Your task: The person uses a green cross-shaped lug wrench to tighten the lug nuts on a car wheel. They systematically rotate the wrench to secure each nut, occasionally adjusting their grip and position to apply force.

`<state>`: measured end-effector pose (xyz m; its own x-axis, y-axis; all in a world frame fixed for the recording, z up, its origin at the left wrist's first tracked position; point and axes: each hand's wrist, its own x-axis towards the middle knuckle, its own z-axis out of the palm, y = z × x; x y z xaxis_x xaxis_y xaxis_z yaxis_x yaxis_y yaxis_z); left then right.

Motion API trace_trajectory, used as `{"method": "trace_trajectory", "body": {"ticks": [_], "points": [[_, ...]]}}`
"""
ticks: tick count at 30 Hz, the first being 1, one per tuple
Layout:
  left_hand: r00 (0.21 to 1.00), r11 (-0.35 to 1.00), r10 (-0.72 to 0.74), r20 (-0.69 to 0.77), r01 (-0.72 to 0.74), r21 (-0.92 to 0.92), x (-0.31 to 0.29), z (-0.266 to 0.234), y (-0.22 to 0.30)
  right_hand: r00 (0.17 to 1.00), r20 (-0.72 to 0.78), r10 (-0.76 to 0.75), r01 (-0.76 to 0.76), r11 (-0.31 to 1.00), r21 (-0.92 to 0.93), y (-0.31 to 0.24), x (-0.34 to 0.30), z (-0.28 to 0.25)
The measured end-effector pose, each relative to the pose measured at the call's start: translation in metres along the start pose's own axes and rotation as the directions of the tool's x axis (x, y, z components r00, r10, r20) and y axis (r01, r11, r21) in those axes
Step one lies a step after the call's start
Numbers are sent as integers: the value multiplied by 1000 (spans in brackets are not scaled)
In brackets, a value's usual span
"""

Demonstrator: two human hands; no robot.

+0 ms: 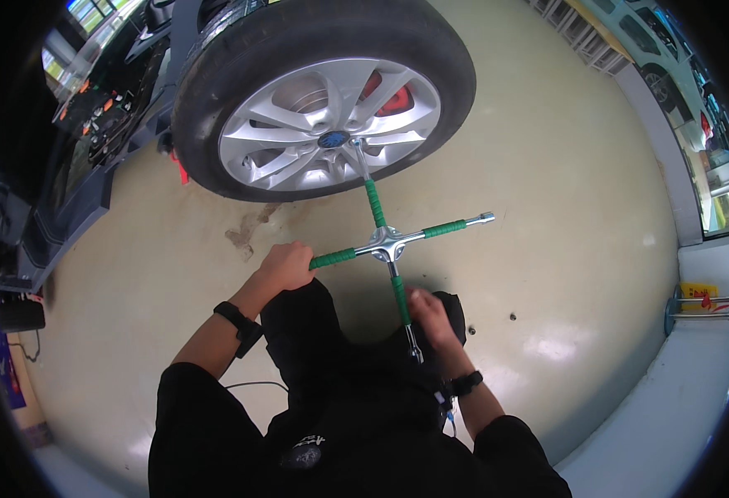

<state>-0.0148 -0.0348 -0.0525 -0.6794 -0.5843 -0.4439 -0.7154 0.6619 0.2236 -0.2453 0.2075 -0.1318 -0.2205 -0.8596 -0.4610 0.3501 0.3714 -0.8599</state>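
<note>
A four-way lug wrench [387, 243], chrome with green-wrapped arms, reaches from the wheel [356, 91] toward me. Its far end meets the silver rim just below and right of the blue centre cap [334, 139]. My left hand [288, 266] is closed around the end of the wrench's left arm. Beside the near arm, on its right, my right hand [432, 317] has its fingers curled. Whether they touch the bar or hold something small is hidden. Two small dark metal pieces, like lug nuts [472, 330], lie on the floor right of my knee.
The wheel is mounted on a dark car at the upper left; a red brake caliper [396, 101] shows through its spokes. A low white wall [646, 415] runs along the right, with a yellow sign [699, 292] near it. Stains mark the beige floor [563, 216] under the tyre.
</note>
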Motion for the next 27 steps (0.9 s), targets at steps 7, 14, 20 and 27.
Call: {"method": "trace_trajectory", "body": {"ticks": [7, 14, 20, 27], "points": [[996, 999, -37, 86, 39, -17, 4, 1, -1, 955, -297, 12, 270, 385, 882, -96, 138, -107], [979, 999, -47, 197, 50, -8, 11, -8, 2, 947, -268, 179, 225, 231, 947, -96, 165, -146], [979, 1000, -9, 205, 14, -26, 15, -3, -8, 838, -400, 371, 251, 389, 886, -117, 165, -128], [985, 994, 85, 147, -73, -85, 19, 6, -12, 757, -456, 468, 272, 409, 871, -121, 162, -129]]}}
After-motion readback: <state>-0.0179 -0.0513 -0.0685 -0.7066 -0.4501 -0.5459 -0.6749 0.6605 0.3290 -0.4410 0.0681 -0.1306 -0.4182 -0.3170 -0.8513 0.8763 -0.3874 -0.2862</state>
